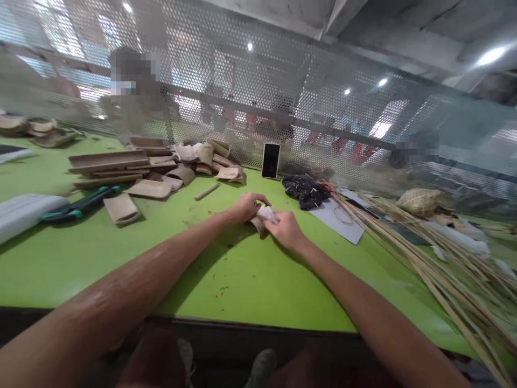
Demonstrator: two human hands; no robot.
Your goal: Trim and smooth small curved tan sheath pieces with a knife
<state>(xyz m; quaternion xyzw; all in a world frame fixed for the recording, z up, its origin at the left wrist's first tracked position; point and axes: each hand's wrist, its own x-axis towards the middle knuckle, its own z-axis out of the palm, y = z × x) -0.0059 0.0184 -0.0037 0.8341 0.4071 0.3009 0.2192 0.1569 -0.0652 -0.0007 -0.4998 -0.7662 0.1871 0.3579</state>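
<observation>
Over the middle of the green table (242, 280), my left hand (247, 207) is closed around a small tan piece of split bamboo (259, 226), partly hidden by the fingers. My right hand (287, 230) pinches a crumpled white cloth (266, 213) that lies against the bamboo piece. Whether the cloth is fabric or tissue is hard to tell. A short tan stick (207, 192) lies to the left beyond my left hand. Behind both hands a phone (271, 160) stands upright.
Bamboo pieces (109, 160) are heaped at the back left, near dark green-handled cutters (78, 207). To the right lie a dark bundled cloth (306, 191), a grey sheet (339, 222) and long bamboo strips (428, 269). A perforated screen (242, 91) stands behind the table.
</observation>
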